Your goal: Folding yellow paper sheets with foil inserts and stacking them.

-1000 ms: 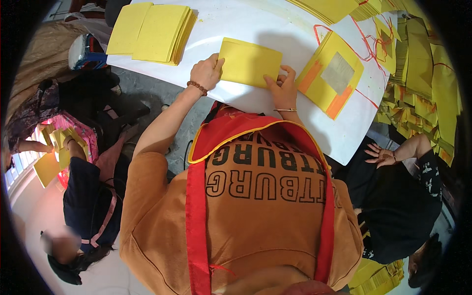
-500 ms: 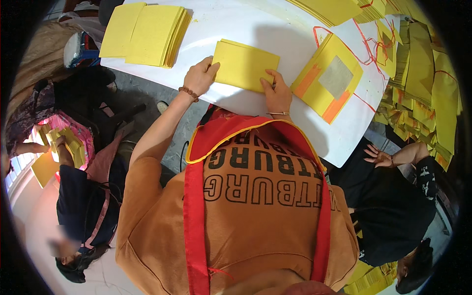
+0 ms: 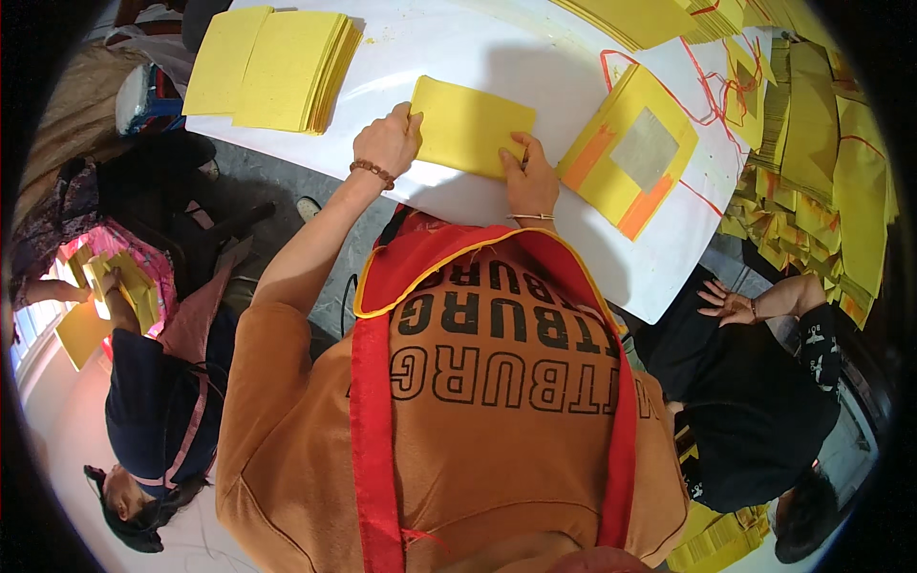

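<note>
A small yellow sheet of paper, or a thin stack of it (image 3: 468, 124), lies in front of me at the near side of the white table (image 3: 449, 38). My left hand (image 3: 388, 145), with a brown bead bracelet on the wrist, is closed on its left edge. At its lower right corner, my right hand (image 3: 531, 181) grips with thumb and fingers. Just right of that hand rests a stack of yellow paper (image 3: 587, 177) bearing orange bands and a silver square (image 3: 645, 150). How many sheets I hold cannot be made out.
Overlapping stacks of yellow paper (image 3: 287, 72) lie at the table's far left. Red string (image 3: 702, 91) trails across the right side, near big yellow piles (image 3: 812, 134). One person (image 3: 158, 392) handles yellow paper at the left; another person in black (image 3: 755, 392) is at the right.
The whole view has shifted slightly. Sheet edges showing along the top of the yellow paper now look more even. Both hands keep their hold with little movement.
</note>
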Motion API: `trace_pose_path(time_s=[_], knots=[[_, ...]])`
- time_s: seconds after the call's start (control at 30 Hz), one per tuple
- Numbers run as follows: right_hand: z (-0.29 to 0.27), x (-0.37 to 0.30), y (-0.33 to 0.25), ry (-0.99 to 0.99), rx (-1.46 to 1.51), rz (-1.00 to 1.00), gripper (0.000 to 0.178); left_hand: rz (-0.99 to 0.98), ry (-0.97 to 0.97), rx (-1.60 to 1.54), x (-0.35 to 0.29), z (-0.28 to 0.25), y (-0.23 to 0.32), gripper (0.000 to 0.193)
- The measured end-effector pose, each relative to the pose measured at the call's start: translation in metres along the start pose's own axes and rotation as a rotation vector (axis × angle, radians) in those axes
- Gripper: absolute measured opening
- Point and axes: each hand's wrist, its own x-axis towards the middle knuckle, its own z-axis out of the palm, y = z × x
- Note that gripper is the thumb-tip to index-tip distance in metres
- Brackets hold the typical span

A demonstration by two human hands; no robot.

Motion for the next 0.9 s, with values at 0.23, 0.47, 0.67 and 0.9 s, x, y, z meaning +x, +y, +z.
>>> trace_pose_path(time_s=[0.23,0.47,0.67,0.9], knots=[[0.001,0.003,0.001,0.011,-0.043,-0.002,0.032,-0.032,0.011,-0.076,0.002,0.0,-0.002,0.031],[0.0,0.002,0.001,0.04,-0.053,-0.023,0.031,0.036,0.109,-0.198,-0.015,0.003,0.003,0.041],[0.001,0.001,0.005,0.068,-0.041,-0.055,0.032,0.335,0.448,0.147,-0.021,-0.002,0.018,0.034],[-0.007,0.002,-0.006,-0.051,-0.075,0.057,0.031,0.887,0.191,0.075,-0.013,0.019,0.041,0.039]])
